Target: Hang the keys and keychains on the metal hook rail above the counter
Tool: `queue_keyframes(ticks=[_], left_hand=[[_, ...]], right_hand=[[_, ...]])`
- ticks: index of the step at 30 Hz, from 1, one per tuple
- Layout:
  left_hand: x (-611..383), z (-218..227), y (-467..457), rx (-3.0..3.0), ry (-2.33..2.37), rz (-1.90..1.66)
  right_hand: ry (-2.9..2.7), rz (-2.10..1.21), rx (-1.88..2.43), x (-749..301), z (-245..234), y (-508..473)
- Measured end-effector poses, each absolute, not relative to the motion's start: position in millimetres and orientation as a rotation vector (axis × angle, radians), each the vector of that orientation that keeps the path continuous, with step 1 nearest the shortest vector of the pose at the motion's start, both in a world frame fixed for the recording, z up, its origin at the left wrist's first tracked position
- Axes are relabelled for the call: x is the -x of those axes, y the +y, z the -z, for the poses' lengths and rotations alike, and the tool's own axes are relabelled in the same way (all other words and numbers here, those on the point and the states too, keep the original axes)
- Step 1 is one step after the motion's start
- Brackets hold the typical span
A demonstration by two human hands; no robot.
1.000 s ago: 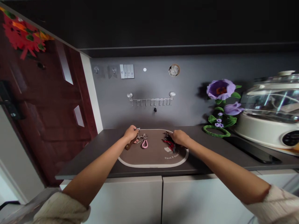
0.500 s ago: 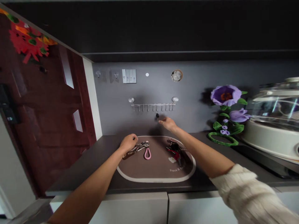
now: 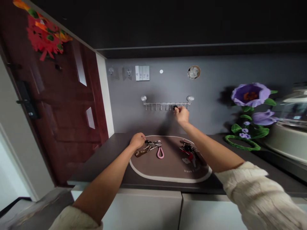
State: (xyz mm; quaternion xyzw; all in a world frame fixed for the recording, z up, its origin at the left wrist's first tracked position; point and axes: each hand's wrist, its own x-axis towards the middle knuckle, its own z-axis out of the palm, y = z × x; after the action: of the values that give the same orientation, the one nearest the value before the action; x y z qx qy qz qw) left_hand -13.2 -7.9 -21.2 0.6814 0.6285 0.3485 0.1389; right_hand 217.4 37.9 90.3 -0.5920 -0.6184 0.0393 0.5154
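Observation:
My right hand (image 3: 181,114) is raised to the clear hook rail (image 3: 165,103) on the wall. It pinches a small key with a black head (image 3: 175,108) right at the hooks; the fingers cover most of it. My left hand (image 3: 137,140) hovers low over the left end of the brown oval mat (image 3: 155,172), fingers curled together; whatever they hold, if anything, is hidden. Beside its fingertips lies a bunch of keys (image 3: 150,147) with a brown tag and a pink loop strap (image 3: 160,152). A second bunch with a red piece (image 3: 190,156) lies at the mat's right.
A purple flower ornament (image 3: 250,95) with a green ring base stands at right, next to a white appliance with a clear lid (image 3: 280,134). A dark cabinet (image 3: 168,25) overhangs the counter. At left is a dark red door (image 3: 62,127).
My right hand has lifted the black-headed key from below the rail up to its hooks. My left hand has barely moved beside the left bunch. The view has turned slightly left.

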Motion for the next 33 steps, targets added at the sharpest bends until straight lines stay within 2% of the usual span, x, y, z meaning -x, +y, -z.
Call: queue_keyframes(ticks=[4,9,12,15,17,20,24,28,33], left_hand=[[16.1,21.8,-8.2,-1.945,1.809,-1.054],[18.0,21.6,-9.9,-1.827,1.735,-1.134],[17.0,17.7,-13.3,-1.704,1.573,-1.204],[15.6,9.7,-19.1,-1.622,1.320,-1.264],[15.0,3.3,-24.5,-1.590,1.118,-1.273],[14.9,-5.6,-33.7,-1.509,0.819,-1.220],[17.7,-11.4,-39.7,-1.370,0.565,-1.133],[23.1,-9.5,-34.9,-1.244,0.577,-1.075],[26.6,-3.8,-26.9,-1.190,0.591,-0.998]], right_hand=[[-1.550,-0.010,1.425,-213.2,-89.4,12.0],[-1.823,-0.067,1.697,-207.1,-52.3,-28.4],[-2.075,-0.122,1.801,-207.9,-31.1,-43.6],[-2.246,-0.214,1.705,-210.1,-31.7,-48.6],[-2.308,-0.424,1.532,-209.6,-43.8,-50.0],[-2.301,-0.986,1.185,-204.1,-64.4,-53.0],[-1.908,-1.549,0.781,-192.8,-66.7,-49.9],[-1.559,-1.723,0.667,-188.1,-43.1,-32.4],[-1.441,-1.864,0.717,-191.4,-21.2,-19.8]])
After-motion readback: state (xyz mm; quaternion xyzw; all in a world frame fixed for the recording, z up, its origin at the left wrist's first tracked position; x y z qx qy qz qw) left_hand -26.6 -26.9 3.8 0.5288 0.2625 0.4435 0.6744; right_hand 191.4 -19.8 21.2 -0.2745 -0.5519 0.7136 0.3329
